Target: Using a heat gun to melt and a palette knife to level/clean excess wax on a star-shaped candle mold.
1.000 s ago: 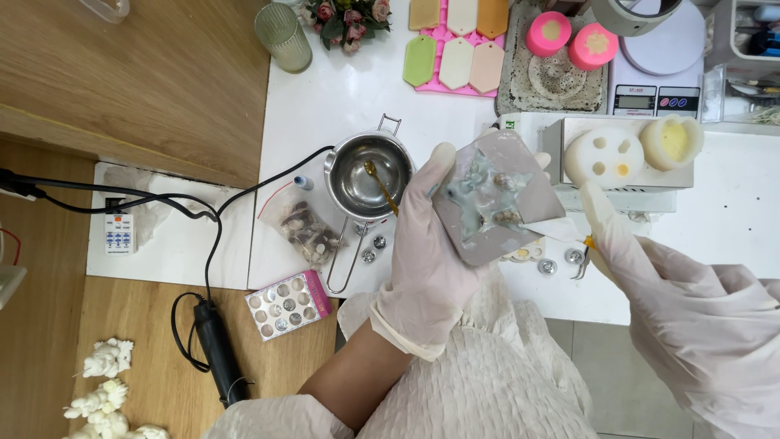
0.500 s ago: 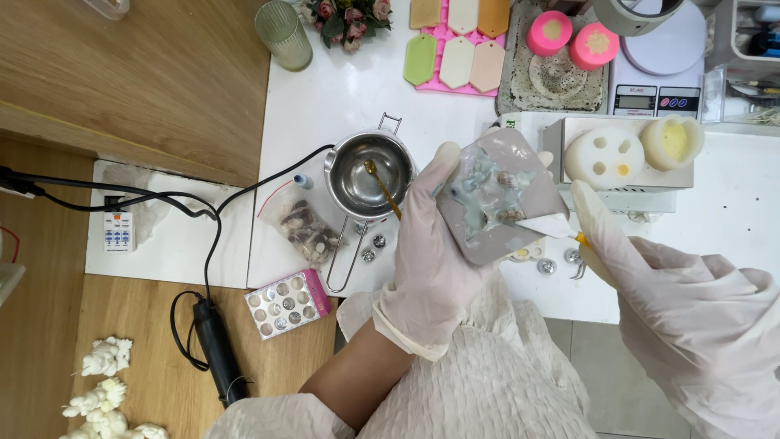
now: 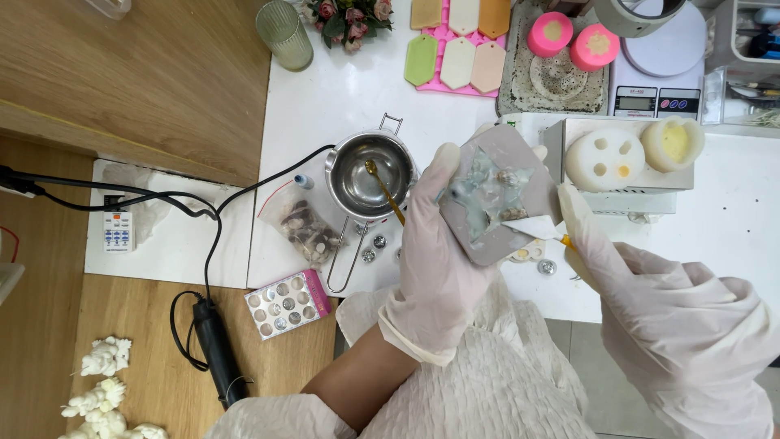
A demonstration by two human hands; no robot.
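Note:
My left hand [image 3: 439, 268], in a white glove, grips a grey square mould [image 3: 486, 232] from below and tilts it toward me. The mould has a star-shaped cavity with pale blue wax and small shells in it. My gloved right hand [image 3: 650, 309] is at the mould's right edge, with the forefinger stretched up along it. It pinches a thin tool with an orange bit [image 3: 565, 241], and a scrap of white tissue [image 3: 536, 228] lies against the mould's corner.
A steel melting pot [image 3: 357, 183] with a gold spoon [image 3: 386, 191] stands left of the mould, beside a bag of shells [image 3: 305, 228]. A white round mould [image 3: 605, 158], a scale [image 3: 650, 102], pink moulds [image 3: 561, 36] and a black heat tool [image 3: 215, 349] are around.
My right hand has moved up and left until its forefinger lies along the mould's right edge. The mould has turned slightly in my left hand.

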